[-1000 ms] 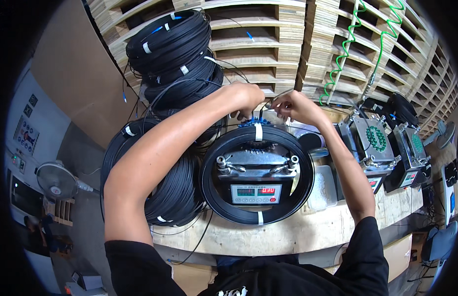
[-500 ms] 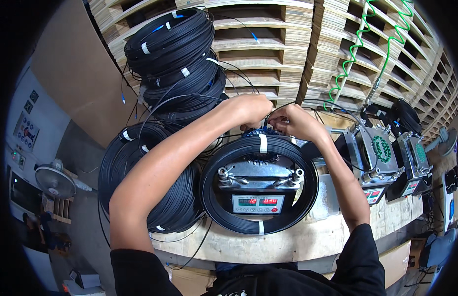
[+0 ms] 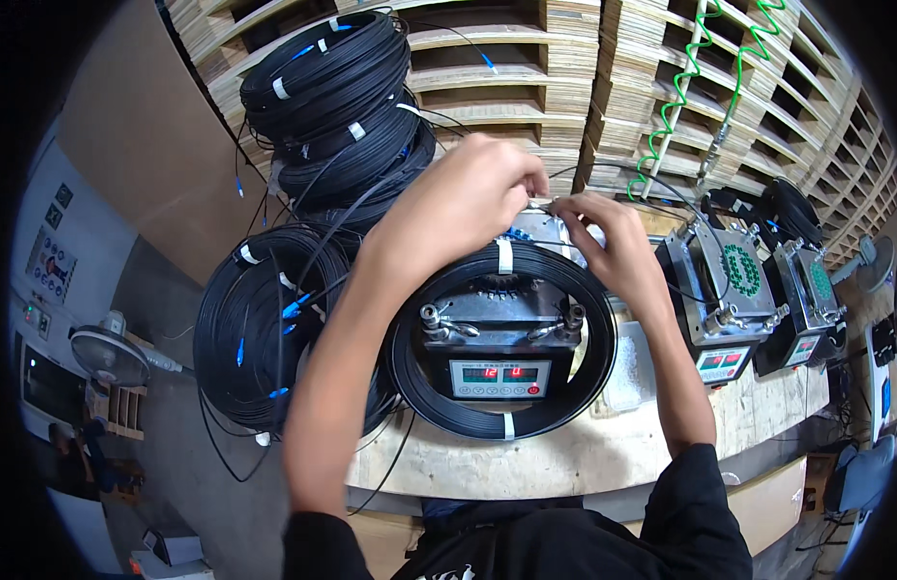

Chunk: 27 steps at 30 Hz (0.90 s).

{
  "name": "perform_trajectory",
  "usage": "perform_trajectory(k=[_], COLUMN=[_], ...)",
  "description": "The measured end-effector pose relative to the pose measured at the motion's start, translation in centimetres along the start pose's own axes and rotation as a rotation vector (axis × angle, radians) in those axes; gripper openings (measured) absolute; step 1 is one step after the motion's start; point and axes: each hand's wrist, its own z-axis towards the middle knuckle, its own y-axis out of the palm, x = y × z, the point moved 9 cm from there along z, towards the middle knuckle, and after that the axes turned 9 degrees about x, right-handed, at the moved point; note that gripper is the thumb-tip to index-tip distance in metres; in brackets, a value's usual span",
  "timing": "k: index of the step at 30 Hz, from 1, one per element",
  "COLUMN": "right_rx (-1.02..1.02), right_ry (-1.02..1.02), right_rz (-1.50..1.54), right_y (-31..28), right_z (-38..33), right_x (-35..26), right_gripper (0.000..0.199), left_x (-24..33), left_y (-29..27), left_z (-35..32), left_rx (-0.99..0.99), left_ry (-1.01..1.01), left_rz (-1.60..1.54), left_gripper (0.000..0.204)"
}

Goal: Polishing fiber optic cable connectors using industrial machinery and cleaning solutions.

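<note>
My left hand (image 3: 482, 188) is raised behind a hoop-shaped coil of black cable (image 3: 506, 425). Its fingers curl inward, and whatever they may hold is hidden. Just to the right, my right hand (image 3: 608, 232) pinches a thin dark cable (image 3: 545, 206) between thumb and fingers. The coil, bound with white tape, rests around a metal polishing machine (image 3: 501, 319) whose front panel (image 3: 501, 378) has red lit digits. Blue connectors (image 3: 517, 234) show on the machine's far side, partly covered by my left hand and the coil.
Stacked black cable coils (image 3: 327, 97) stand at the back left; another coil (image 3: 235, 329) with blue connectors lies nearer. Two similar machines (image 3: 724, 280) sit on the right, beside a clear tray (image 3: 627, 372). Wooden pallets (image 3: 487, 97) rise behind the workbench (image 3: 555, 464). Green coiled hoses (image 3: 673, 106) hang there.
My left hand has risen and turned above the machine's far side, and its forearm has swung right, uncovering blue connectors on the left coil. My right hand shifted slightly. The panel's digits changed.
</note>
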Motion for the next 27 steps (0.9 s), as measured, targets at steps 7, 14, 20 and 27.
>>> perform_trajectory(k=[7,14,20,27], right_rx=[-0.036,-0.024,-0.045,-0.374], right_ry=[0.348,0.604,0.556,0.503], right_rz=[0.198,0.375,0.348,0.589], right_y=[-4.3,-1.4,2.1,9.2], right_z=[-11.8,-14.9,-6.3,1.5], right_x=[3.7,13.4,18.8,18.6], right_gripper=[0.009,0.014,0.025,0.048], left_x=[-1.1,-7.2,-15.6,-19.6], left_y=[-1.7,3.0,7.7,12.4], left_z=[-15.4,-22.5,-17.9,-9.2], left_rx=[0.279,0.667,0.488,0.093], left_ry=[-0.588,-0.79,-1.048,-0.985], left_rz=[-0.359,-0.672,-0.813,-1.058], left_gripper=[0.015,0.022,0.038,0.038])
